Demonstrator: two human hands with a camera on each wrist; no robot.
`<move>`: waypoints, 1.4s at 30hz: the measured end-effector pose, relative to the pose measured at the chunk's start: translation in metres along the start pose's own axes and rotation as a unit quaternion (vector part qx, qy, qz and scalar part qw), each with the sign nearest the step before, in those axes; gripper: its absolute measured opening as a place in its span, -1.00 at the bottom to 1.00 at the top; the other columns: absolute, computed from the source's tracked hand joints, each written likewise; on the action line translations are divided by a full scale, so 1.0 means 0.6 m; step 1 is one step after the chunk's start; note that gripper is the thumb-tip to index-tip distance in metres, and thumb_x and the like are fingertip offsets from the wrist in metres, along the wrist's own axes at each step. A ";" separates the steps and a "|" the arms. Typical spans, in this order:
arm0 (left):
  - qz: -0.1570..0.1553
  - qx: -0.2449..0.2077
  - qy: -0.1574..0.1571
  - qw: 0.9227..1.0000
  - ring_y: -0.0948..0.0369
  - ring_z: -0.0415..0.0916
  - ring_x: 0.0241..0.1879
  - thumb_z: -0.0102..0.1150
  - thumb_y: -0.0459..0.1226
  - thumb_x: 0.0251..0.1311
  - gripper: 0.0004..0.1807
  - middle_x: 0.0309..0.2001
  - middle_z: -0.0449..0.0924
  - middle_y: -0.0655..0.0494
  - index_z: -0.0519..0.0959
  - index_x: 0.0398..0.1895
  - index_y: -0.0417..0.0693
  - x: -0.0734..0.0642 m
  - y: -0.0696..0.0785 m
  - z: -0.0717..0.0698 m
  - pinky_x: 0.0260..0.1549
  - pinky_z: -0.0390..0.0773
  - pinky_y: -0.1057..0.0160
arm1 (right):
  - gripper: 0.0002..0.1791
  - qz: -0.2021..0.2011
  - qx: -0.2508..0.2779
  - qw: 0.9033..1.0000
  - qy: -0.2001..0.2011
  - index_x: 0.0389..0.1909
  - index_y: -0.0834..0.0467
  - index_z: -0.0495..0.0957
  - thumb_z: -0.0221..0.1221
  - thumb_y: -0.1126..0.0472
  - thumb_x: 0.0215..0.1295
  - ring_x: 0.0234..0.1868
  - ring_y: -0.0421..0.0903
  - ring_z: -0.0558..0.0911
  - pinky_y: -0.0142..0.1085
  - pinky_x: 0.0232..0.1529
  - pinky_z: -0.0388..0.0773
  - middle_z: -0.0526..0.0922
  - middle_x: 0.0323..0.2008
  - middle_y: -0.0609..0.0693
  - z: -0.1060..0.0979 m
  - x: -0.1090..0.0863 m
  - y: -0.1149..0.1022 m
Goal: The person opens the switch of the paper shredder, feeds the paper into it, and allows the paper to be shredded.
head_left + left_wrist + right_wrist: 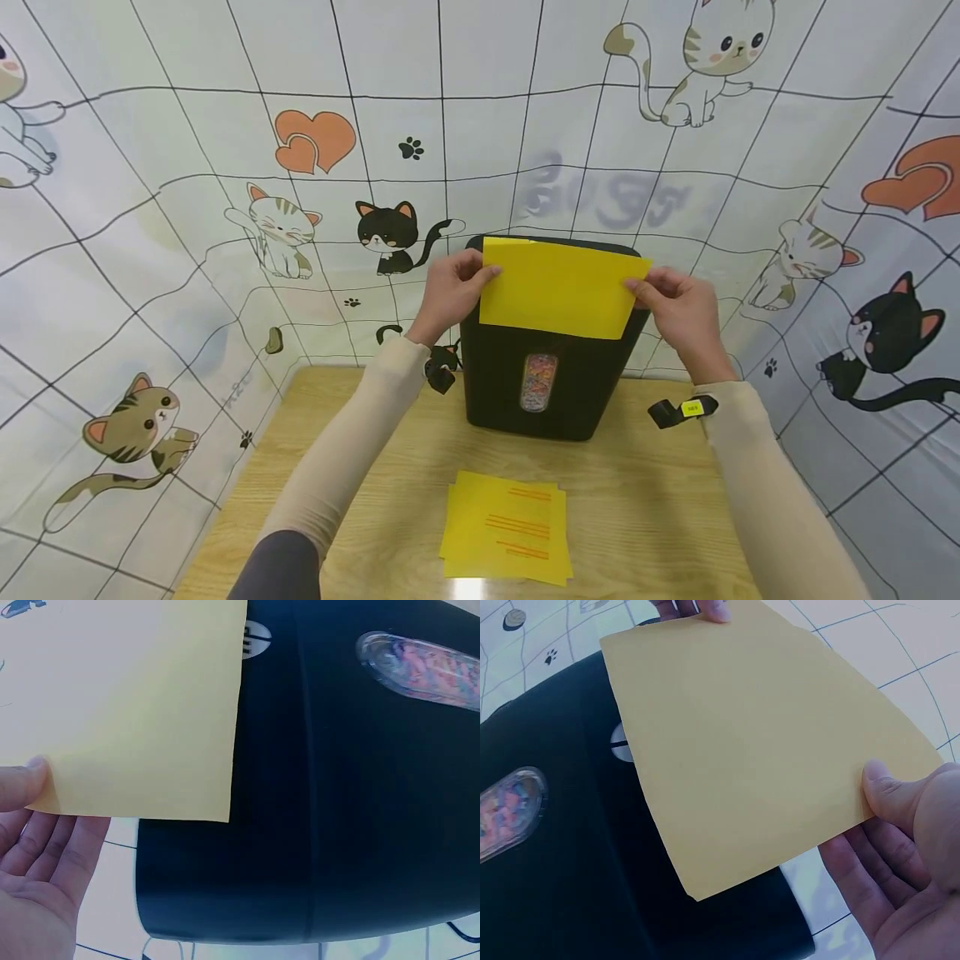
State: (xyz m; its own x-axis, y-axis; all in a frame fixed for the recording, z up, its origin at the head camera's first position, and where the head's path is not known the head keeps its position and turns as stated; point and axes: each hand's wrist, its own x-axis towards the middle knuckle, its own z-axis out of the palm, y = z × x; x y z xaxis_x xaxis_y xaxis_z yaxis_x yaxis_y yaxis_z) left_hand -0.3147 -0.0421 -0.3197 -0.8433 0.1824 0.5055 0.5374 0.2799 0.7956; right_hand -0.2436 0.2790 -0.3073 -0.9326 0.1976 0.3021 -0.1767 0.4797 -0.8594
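Observation:
Both hands hold one sheet of yellow paper (562,287) by its side edges, in front of the upper part of a black paper shredder (491,375). My left hand (452,292) pinches the left edge, thumb on the near face and fingers behind. At the opposite edge my right hand (678,312) grips in the same way, as the right wrist view shows with the thumb (889,787) pressed on the paper. The sheet covers part of the shredder's top; the feed slot is hidden. Coloured shreds show through the shredder's clear window (539,383).
A loose stack of yellow sheets (506,529) with orange lines lies on the wooden table (630,500) in front of the shredder. White cloth (495,125) printed with cats and a grid hangs behind and at both sides. Black straps with cameras hang at both wrists.

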 end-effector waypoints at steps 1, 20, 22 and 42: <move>0.001 0.001 -0.002 1.000 0.15 0.74 -0.24 0.32 -0.15 0.36 -0.79 -0.17 0.79 -0.04 0.72 -0.15 -0.11 0.005 0.003 -0.001 -0.21 0.73 0.22 | -0.48 0.001 -0.003 1.000 0.003 0.04 0.14 0.69 0.33 -0.19 0.29 -0.27 -0.30 0.73 -0.46 -0.08 0.68 0.70 -0.28 -0.43 -0.003 0.003 -0.003; 0.015 -0.001 -0.008 1.000 0.19 0.72 -0.18 0.32 -0.17 0.37 -0.80 -0.12 0.79 -0.02 0.73 -0.14 -0.11 0.082 0.028 -0.014 -0.15 0.73 0.25 | -0.45 0.021 0.012 1.000 0.011 0.15 0.02 0.69 0.32 -0.21 0.24 -0.08 -0.24 0.70 -0.24 0.26 0.60 0.75 0.05 -0.14 -0.017 0.065 -0.050; 0.009 -0.001 -0.007 1.000 0.19 0.70 -0.19 0.31 -0.16 0.37 -0.79 -0.12 0.78 -0.02 0.72 -0.13 -0.11 0.088 0.029 -0.015 -0.17 0.71 0.27 | -0.47 0.016 0.022 1.000 0.014 0.12 0.04 0.70 0.33 -0.20 0.24 -0.07 -0.23 0.70 -0.26 0.24 0.61 0.75 0.03 -0.13 -0.017 0.071 -0.052; -0.032 -0.032 -0.025 0.999 0.17 0.69 -0.15 0.34 -0.13 0.33 -0.77 -0.08 0.77 -0.02 0.72 -0.13 -0.09 0.128 0.010 -0.008 -0.06 0.74 0.12 | -0.52 0.005 0.044 0.998 0.034 0.04 0.10 0.71 0.36 -0.12 0.21 -0.10 -0.22 0.69 -0.51 -0.06 0.66 0.75 -0.06 -0.15 -0.001 0.113 -0.035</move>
State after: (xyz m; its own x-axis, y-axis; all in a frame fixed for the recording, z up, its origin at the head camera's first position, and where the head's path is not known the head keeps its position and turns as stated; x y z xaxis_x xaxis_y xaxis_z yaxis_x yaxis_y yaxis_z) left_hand -0.3764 -0.0309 -0.2745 -0.8734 0.2130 0.4379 0.4806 0.2320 0.8457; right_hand -0.3031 0.2828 -0.2686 -0.9111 0.2617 0.3186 -0.1977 0.4007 -0.8946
